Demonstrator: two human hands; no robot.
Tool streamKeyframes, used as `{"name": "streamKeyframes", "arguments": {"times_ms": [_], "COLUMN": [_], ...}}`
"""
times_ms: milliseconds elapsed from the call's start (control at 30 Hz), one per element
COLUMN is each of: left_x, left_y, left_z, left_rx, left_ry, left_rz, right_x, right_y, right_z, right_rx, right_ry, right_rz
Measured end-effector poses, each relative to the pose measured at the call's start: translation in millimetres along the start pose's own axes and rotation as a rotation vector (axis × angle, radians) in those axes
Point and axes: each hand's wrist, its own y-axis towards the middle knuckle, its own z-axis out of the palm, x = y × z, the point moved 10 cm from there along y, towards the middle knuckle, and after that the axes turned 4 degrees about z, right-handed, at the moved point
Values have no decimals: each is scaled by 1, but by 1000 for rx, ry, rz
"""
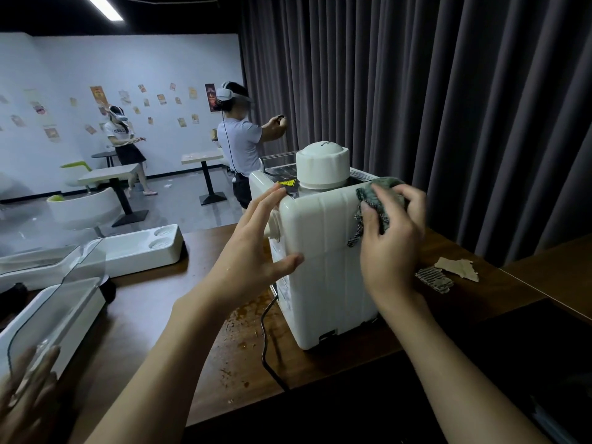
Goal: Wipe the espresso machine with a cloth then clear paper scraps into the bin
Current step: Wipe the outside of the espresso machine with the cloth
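A white espresso machine (323,267) with a round domed cap stands on the brown counter (179,312). My left hand (256,238) rests flat against its left upper corner, fingers straight, thumb on the near face. My right hand (390,238) grips a grey-green cloth (378,195) bunched against the machine's top right edge. Torn paper scraps (448,272) lie on the counter just right of the machine. No bin is in view.
The machine's black cable (267,341) runs over the counter's front edge beside brown stains. A glass-fronted case (54,302) and a white tray (144,248) sit left. Dark curtains hang behind. Two people with headsets stand among café tables at the back left.
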Motion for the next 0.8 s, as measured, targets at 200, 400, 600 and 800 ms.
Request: {"name": "streamKeyframes", "arguments": {"times_ms": [200, 400, 600, 800], "left_x": [-6, 10, 6, 29], "left_y": [1, -8, -3, 1], "left_z": [0, -2, 1, -10], "left_rx": [-40, -86, -75, 2], "left_ry": [3, 99, -8, -115], "left_rz": [22, -142, -99, -197], "right_x": [46, 33, -32, -26], "right_y": [-38, -26, 21, 19], "right_z": [28, 22, 3, 13], "right_rx": [141, 154, 173, 349], "right_ry": [-44, -106, 115, 340], "right_rz": [-194, -283, 63, 199]}}
